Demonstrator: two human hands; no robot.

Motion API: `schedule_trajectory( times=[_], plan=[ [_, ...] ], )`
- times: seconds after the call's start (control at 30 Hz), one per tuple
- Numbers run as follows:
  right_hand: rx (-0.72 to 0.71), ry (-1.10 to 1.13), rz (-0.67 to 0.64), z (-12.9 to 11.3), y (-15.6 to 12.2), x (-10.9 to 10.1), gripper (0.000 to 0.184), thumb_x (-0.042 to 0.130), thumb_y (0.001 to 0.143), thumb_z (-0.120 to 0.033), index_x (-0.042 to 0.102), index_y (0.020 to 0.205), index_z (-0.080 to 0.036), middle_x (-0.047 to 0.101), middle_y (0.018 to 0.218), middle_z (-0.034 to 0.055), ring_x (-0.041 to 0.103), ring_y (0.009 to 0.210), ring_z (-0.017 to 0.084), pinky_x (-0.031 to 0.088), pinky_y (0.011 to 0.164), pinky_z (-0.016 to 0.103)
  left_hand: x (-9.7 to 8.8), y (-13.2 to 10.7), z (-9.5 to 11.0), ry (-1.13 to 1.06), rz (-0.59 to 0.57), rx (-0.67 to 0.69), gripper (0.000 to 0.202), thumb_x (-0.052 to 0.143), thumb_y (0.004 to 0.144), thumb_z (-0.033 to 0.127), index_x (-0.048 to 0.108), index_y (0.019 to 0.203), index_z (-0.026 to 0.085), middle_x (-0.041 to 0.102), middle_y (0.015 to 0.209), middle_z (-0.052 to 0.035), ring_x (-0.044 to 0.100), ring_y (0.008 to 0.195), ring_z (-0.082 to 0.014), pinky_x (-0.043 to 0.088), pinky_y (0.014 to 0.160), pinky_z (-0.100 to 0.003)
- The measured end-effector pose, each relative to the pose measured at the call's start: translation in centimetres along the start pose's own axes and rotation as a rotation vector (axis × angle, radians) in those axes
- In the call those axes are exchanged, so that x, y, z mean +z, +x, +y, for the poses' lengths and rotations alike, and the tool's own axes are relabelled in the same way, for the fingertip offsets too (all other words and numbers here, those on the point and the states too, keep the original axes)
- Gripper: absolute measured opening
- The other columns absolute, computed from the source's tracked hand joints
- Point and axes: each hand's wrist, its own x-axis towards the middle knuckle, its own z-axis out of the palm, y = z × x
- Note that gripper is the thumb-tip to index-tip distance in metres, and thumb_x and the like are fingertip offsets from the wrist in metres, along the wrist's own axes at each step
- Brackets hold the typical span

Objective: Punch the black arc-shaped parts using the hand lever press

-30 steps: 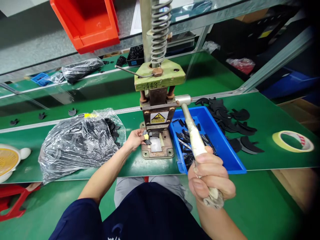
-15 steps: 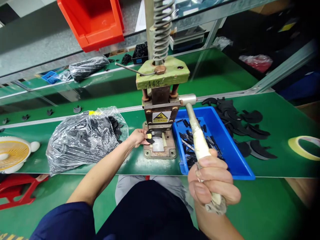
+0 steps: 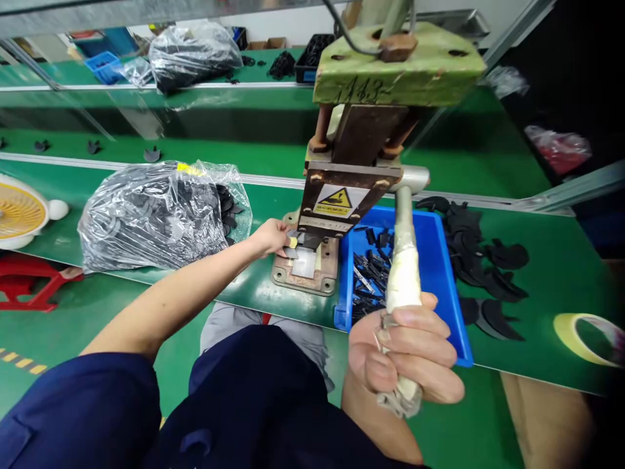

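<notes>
A hand press [image 3: 351,189] with a green top block stands before me, with a yellow warning label on its front. My left hand [image 3: 273,238] pinches a dark curved plastic piece [image 3: 293,253] at the left of the press base, under the raised block. Something yellow is wrapped around a fingertip there. The fingers of my right hand [image 3: 407,355] are wrapped around the press's lever handle [image 3: 404,273], which is covered in pale tape. Behind that hand, a blue tray [image 3: 452,296] holds many small black parts.
Left of the press lies a clear plastic bag [image 3: 151,218] of dark curved pieces. Loose black curved pieces [image 3: 493,277] are spread right of the tray, near a yellow tape roll [image 3: 576,332]. A fan [image 3: 22,212] stands at far left. Several dark pieces rest on the green belt behind.
My view has shifted, so the press looks larger and farther right. The red bin has left the view. Both hands keep their holds, and the curved piece is still at the press base.
</notes>
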Motion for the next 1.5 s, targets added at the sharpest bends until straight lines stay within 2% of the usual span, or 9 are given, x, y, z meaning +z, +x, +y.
schedule_trajectory(
  times=[0.17, 0.47, 0.63, 0.8, 0.93, 1.07, 1.17, 1.33, 1.5],
  plan=[
    [-0.030, -0.028, 0.000, 0.4, 0.0, 0.0, 0.053, 0.064, 0.084, -0.031, 0.018, 0.060, -0.021, 0.031, 0.055, -0.0072, 0.042, 0.058, 0.009, 0.050, 0.080, 0.030, -0.3, -0.3, 0.7, 0.184, -0.127, 0.027, 0.018, 0.080, 0.059, 0.001, 0.071, 0.072, 0.010, 0.057, 0.048, 0.0029, 0.060, 0.046, -0.0129, 0.055, 0.049, -0.021],
    [0.005, -0.106, -0.016, -0.1, -0.2, -0.3, 0.043, 0.062, 0.080, -0.029, 0.027, 0.058, -0.022, 0.038, 0.055, -0.0072, 0.049, 0.061, 0.011, 0.054, 0.084, 0.041, -1.0, -1.6, 1.6, 0.137, -0.290, -0.007, 0.022, 0.079, 0.065, 0.001, 0.069, 0.082, 0.010, 0.066, 0.063, -0.0013, 0.062, 0.048, -0.0098, 0.053, 0.045, -0.016],
    [0.009, -0.126, -0.019, -0.3, -0.1, -0.5, 0.041, 0.064, 0.078, -0.026, 0.029, 0.057, -0.022, 0.042, 0.056, -0.0082, 0.052, 0.062, 0.011, 0.054, 0.082, 0.042, -1.8, -1.4, 1.2, 0.078, -0.372, -0.047, 0.021, 0.080, 0.070, 0.011, 0.069, 0.087, 0.012, 0.067, 0.068, -0.0017, 0.063, 0.052, -0.0091, 0.055, 0.048, -0.017],
    [-0.031, -0.077, -0.004, 0.2, 0.2, -0.6, 0.044, 0.066, 0.072, -0.025, 0.025, 0.055, -0.021, 0.043, 0.052, -0.0080, 0.051, 0.056, 0.012, 0.054, 0.077, 0.043, -2.5, -1.0, 0.2, 0.093, -0.297, -0.001, 0.027, 0.079, 0.075, 0.022, 0.068, 0.098, 0.012, 0.064, 0.062, -0.0001, 0.061, 0.046, -0.0097, 0.053, 0.049, -0.019],
    [-0.113, -0.020, 0.031, 1.5, 0.2, -0.9, 0.051, 0.067, 0.065, -0.027, 0.018, 0.054, -0.021, 0.041, 0.047, -0.0080, 0.047, 0.048, 0.012, 0.054, 0.068, 0.040, -6.2, -0.6, -0.1, 0.376, -0.057, 0.161, 0.021, 0.070, 0.080, 0.015, 0.069, 0.101, 0.013, 0.066, 0.064, -0.0020, 0.063, 0.051, -0.0127, 0.053, 0.055, -0.023],
    [-0.127, -0.007, 0.106, 2.4, -0.1, -1.2, 0.058, 0.068, 0.061, -0.031, 0.012, 0.056, -0.020, 0.034, 0.042, -0.0078, 0.043, 0.043, 0.012, 0.055, 0.064, 0.040, -12.8, -0.5, 1.5, 0.956, 0.173, 0.448, 0.026, 0.061, 0.079, 0.006, 0.074, 0.100, 0.015, 0.072, 0.094, -0.0111, 0.068, 0.087, -0.0228, 0.052, 0.085, -0.032],
    [-0.112, -0.023, 0.136, 2.5, -0.3, -1.2, 0.060, 0.070, 0.060, -0.033, 0.011, 0.056, -0.019, 0.033, 0.041, -0.0076, 0.042, 0.042, 0.013, 0.056, 0.063, 0.041, -16.5, -0.1, 3.0, 1.350, 0.131, 0.471, 0.034, 0.056, 0.079, 0.004, 0.074, 0.105, 0.016, 0.070, 0.103, -0.0127, 0.064, 0.100, -0.0255, 0.047, 0.092, -0.032],
    [-0.095, -0.036, 0.100, 1.8, -0.2, -0.7, 0.055, 0.070, 0.061, -0.031, 0.017, 0.053, -0.021, 0.037, 0.043, -0.0075, 0.045, 0.045, 0.014, 0.055, 0.066, 0.041, -17.2, 0.5, 4.3, 1.666, -0.051, 0.444, 0.028, 0.056, 0.081, 0.005, 0.074, 0.099, 0.017, 0.066, 0.108, -0.0140, 0.059, 0.104, -0.0259, 0.047, 0.089, -0.030],
    [-0.023, -0.065, 0.105, 0.9, -0.4, -0.2, 0.047, 0.068, 0.066, -0.028, 0.024, 0.052, -0.022, 0.042, 0.047, -0.0073, 0.048, 0.049, 0.014, 0.053, 0.069, 0.042, -16.5, 0.8, 5.0, 1.679, -0.105, 0.444, 0.026, 0.055, 0.081, 0.005, 0.076, 0.092, 0.016, 0.066, 0.102, -0.0144, 0.061, 0.101, -0.0262, 0.048, 0.087, -0.030]
  ],
)
